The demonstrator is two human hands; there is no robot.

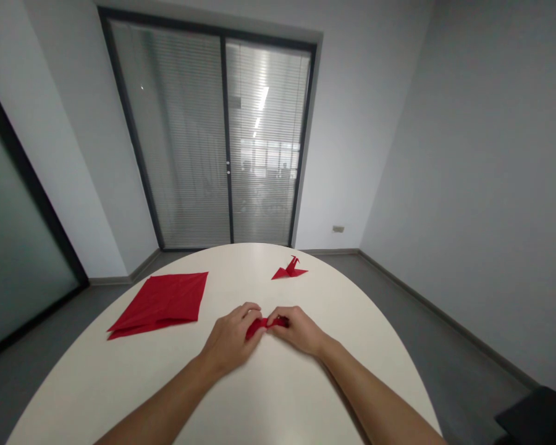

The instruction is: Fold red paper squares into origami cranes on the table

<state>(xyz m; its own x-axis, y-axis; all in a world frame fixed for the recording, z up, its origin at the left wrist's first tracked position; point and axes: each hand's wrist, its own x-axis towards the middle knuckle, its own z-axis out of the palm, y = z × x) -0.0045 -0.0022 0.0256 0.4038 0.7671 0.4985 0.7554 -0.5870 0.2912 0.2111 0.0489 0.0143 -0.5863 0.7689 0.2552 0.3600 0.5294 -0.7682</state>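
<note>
Between my two hands is a small piece of folded red paper [265,322], just above or on the tabletop, mostly covered by fingers. My left hand [234,337] is closed on its left part, thumb in front and fingers behind. The right part is pinched by my right hand [299,327], with its fingertips near those of the left. Beyond my right hand stands a red origami crane [291,271] with spread wings. Off to the left of my left hand lies a larger red folded sheet [164,303], its layers slightly parted along the front edge.
The white round table [259,402] carries all the paper. Behind it is a glass door with blinds [194,142] in a dark frame. A dark object, perhaps a chair [540,417], shows at the lower right. A wall socket [338,229] sits low on the back wall.
</note>
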